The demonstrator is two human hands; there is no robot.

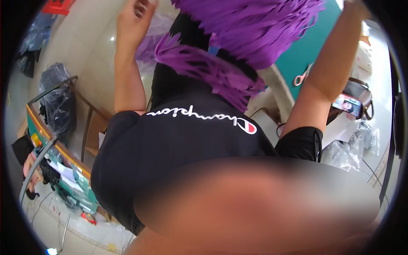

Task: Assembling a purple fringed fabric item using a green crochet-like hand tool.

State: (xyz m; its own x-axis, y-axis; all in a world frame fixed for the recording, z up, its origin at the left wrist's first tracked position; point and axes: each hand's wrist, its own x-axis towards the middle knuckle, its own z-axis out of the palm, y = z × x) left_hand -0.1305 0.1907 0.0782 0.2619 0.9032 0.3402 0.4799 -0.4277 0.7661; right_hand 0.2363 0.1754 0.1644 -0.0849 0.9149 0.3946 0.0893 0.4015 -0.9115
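Observation:
A large bundle of purple fringed strips (255, 25) fills the top middle, above my lap. A smaller purple fringed piece (191, 63) lies slantwise across my dark trousers, its lower end against my black shirt. My left hand (138, 10) is raised at the top edge, left of the bundle and apart from it. Its fingers are curled in, and whatever they hold cannot be made out. My right arm reaches up over the green tabletop (316, 46). Only part of my right hand (356, 5) shows at the top right; its fingers are cut off.
Pink-handled scissors (299, 80) lie on the green tabletop. A lit phone (347, 105) rests by a dark bag (361, 91) at the right, with clear plastic bags (352, 148) below. At the left stand a plastic-wrapped dark bundle (57, 97) and another green table (87, 197) with papers.

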